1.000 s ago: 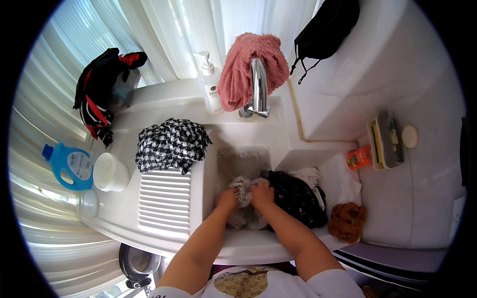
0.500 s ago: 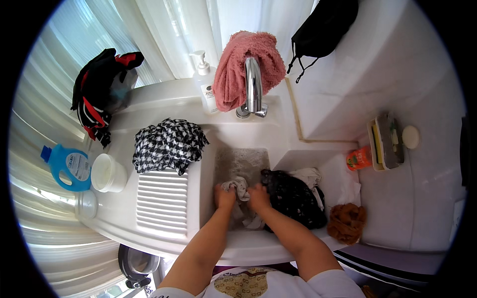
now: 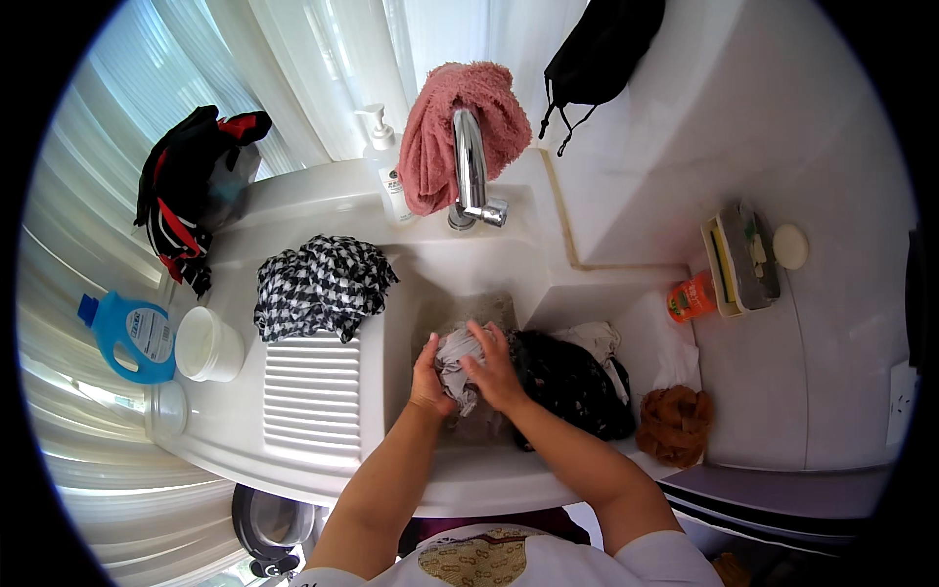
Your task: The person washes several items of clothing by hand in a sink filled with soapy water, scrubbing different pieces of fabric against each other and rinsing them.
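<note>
Between my two hands is a wet, bunched light grey cloth [image 3: 456, 364], held over the sink basin [image 3: 399, 377]. My left hand [image 3: 428, 380] cups it from the left, fingers curved along its side. From the right, my right hand [image 3: 496, 370] presses on it with its fingers over the top. Cloudy, sudsy water [image 3: 489, 311] shows behind the cloth. Close to my right hand, a black patterned garment [image 3: 572, 391] lies heaped over the basin's right side, with a whitish cloth [image 3: 593, 340] partly under it.
Left of the basin, a black-and-white checked cloth [image 3: 323, 287] lies on the ridged washboard [image 3: 313, 401]. A white tub [image 3: 209, 344] and blue detergent bottle [image 3: 132, 338] stand farther left. The chrome faucet [image 3: 470, 166], draped with a pink towel [image 3: 421, 157], rises behind. A brown cloth [image 3: 675, 426] sits right.
Both hands have lifted the light grey cloth up from the water and gathered it into a bunch. The view has shifted slightly.
</note>
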The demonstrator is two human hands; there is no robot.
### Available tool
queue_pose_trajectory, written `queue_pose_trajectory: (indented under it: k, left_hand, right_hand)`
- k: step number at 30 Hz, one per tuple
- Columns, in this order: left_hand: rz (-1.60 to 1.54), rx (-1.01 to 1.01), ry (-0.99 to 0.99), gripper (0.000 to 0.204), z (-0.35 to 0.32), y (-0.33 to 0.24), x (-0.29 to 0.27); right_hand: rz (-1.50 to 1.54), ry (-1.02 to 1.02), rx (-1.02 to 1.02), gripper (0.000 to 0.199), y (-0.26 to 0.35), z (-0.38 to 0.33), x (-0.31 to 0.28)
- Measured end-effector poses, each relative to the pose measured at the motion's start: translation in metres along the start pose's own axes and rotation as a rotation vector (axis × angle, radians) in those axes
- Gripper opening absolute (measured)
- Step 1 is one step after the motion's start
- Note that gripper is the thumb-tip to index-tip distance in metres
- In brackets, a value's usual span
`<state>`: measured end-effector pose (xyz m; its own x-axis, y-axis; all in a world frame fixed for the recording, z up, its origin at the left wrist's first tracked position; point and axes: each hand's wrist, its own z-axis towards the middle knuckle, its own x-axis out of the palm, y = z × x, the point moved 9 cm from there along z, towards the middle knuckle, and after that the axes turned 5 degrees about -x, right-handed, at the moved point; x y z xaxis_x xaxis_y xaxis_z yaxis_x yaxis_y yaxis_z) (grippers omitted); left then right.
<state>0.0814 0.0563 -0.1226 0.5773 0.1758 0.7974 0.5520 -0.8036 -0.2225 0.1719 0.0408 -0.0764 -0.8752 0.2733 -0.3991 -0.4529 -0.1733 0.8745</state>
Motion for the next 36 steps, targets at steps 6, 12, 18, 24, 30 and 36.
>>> queue_pose_trajectory:
  k: [6, 12, 18, 24, 30, 36]
  left_hand:
    - [0.173, 0.140, -0.110, 0.050, 0.000, -0.002, -0.018]
    - [0.480, 0.172, -0.390, 0.043, -0.008, -0.008, -0.028]
    - [1.394, 0.283, -0.552, 0.056, 0.008, -0.037, -0.041]
    - [2.058, 0.481, -0.752, 0.073, -0.010, -0.036, -0.025]
    - [1.963, 0.017, -0.648, 0.064, 0.022, -0.024, -0.089]
    - [1.904, 0.236, -0.881, 0.049, 0.012, -0.027, -0.069]
  right_hand:
    - [-0.010, -0.125, 0.044, 0.039, 0.018, -0.002, 0.006]
    - [-0.137, -0.135, 0.160, 0.032, 0.012, -0.005, -0.003]
    - [0.068, 0.166, 0.703, 0.040, -0.065, -0.020, 0.018]
    - [-0.927, 0.407, 0.185, 0.033, -0.067, -0.028, 0.026]
    - [-0.847, 0.693, 0.178, 0.042, -0.072, -0.036, 0.046]
    - [-0.913, 0.450, 0.145, 0.059, -0.085, -0.037, 0.035]
